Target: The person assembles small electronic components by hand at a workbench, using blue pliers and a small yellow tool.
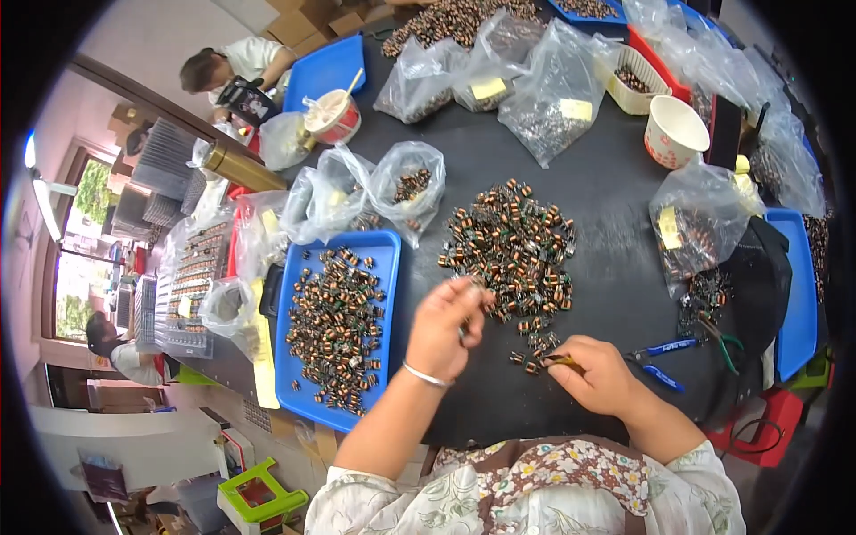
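Note:
A heap of small copper-wound coils lies on the dark table in front of me. At its near left edge my left hand is closed, fingertips pinched together; what they hold is too small to make out. My right hand is closed on a thin yellow-and-dark tool, its tip by a few loose coils at the near end of the heap. Left of my left hand, a blue tray holds many more coils.
Blue-handled pliers and green-handled pliers lie to the right. Clear plastic bags of parts line the far side. A paper bowl stands far right, another bowl far left. Another person sits beyond the table.

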The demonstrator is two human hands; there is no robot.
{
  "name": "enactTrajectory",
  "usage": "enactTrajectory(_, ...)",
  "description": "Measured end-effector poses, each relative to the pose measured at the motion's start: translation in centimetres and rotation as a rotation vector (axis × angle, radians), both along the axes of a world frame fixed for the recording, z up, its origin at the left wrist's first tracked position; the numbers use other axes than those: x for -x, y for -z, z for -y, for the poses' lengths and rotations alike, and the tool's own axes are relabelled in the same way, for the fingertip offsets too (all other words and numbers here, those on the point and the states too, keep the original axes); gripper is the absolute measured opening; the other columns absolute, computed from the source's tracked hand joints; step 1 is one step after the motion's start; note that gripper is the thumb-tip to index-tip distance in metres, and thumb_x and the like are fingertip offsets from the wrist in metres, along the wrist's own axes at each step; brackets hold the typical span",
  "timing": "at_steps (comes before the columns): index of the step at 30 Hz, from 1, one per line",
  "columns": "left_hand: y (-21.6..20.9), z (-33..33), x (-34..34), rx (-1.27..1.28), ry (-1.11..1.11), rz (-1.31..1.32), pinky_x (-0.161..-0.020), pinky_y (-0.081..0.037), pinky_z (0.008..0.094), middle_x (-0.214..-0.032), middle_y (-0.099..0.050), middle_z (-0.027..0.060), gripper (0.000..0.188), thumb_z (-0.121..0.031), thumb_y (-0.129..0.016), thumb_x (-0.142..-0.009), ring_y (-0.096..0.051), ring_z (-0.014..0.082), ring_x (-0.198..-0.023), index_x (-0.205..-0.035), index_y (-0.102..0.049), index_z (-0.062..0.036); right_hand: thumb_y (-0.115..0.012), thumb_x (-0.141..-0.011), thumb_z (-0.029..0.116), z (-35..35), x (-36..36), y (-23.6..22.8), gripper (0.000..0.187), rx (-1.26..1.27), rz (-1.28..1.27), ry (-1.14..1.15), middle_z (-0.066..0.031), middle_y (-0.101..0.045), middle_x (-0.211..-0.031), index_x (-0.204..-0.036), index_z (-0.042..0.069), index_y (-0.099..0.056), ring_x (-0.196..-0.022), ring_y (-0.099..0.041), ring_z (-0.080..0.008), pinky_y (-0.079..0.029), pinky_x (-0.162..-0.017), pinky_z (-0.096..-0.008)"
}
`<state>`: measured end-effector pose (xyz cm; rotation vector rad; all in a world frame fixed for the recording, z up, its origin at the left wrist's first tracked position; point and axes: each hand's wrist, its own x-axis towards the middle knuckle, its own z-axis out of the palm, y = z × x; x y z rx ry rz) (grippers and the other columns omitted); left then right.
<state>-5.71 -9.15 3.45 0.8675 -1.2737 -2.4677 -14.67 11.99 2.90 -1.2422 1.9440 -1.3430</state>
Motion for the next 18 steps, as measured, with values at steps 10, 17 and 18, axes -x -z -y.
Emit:
enactTrajectory(10,-1.2,2.9,1.4,0.177,-0.120,-0.001,-0.040,-0.030,0.0192,-0.090,-0.060,0.0097,0.034,-0.013,-0.049,-0.088,-0.044,0.0078,-0.051,-0.119,-0.045,0.0005,-0.058,-0.077,0.006,0.0,2.1,0.7,0.009,0.018,-0.113,0.173,-0.0139,-0.057,-0.074,-0.082,-0.001,-0.057,-0.067,-0.057,-0.0299,-0.045,-0.059,-0.0341)
enactTrajectory(17,1.7,-3.0,-4.5,0.580,0.248,0.301,-0.051,-0.040,0.0160,-0.082,-0.060,0.0055,0.014,-0.001,-0.057,-0.082,-0.050,0.0050,-0.057,-0.095,-0.061,0.0009,-0.063,-0.073,0.008,-0.5,2.8,0.8,0.011,-0.204,-0.222,0.071,-0.0103,-0.057,-0.077,-0.081,0.003,-0.058,-0.069,-0.058,-0.0288,-0.045,-0.060,-0.0339)
enactTrajectory(18,2.0,-3.4,-4.6,0.789,0.279,0.222,-0.054,-0.041,0.0171,-0.083,-0.060,0.0048,0.015,0.000,-0.058,-0.081,-0.051,0.0060,-0.060,-0.095,-0.061,0.0008,-0.063,-0.073,0.008,-0.6,2.9,0.8,0.011,-0.212,-0.218,0.069,-0.0103,-0.057,-0.077,-0.081,0.003,-0.058,-0.069,-0.058,-0.0288,-0.045,-0.060,-0.0339)
